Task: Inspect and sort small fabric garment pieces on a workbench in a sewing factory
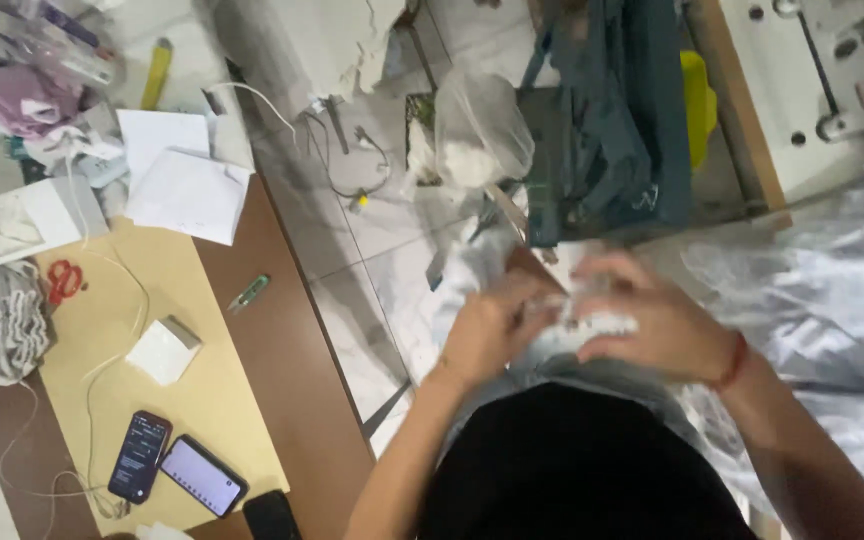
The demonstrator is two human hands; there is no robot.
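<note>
Both my hands meet in the middle of the view over a bunch of pale white fabric (562, 335). My left hand (487, 330) grips the cloth from the left side, fingers curled into it. My right hand (652, 320), with a red band on the wrist, presses and pinches the same cloth from the right. The picture is motion-blurred, so the exact finger hold is unclear. A black garment (582, 470) lies below the hands, in my lap.
A wooden table (292, 380) at left holds two phones (167, 465), red scissors (62, 280), white papers (187, 190), a white block (164, 350) and cords. Silvery fabric (832, 300) spreads at right. A teal bag (607, 130) and a clear plastic bag (480, 130) sit on the tiled floor.
</note>
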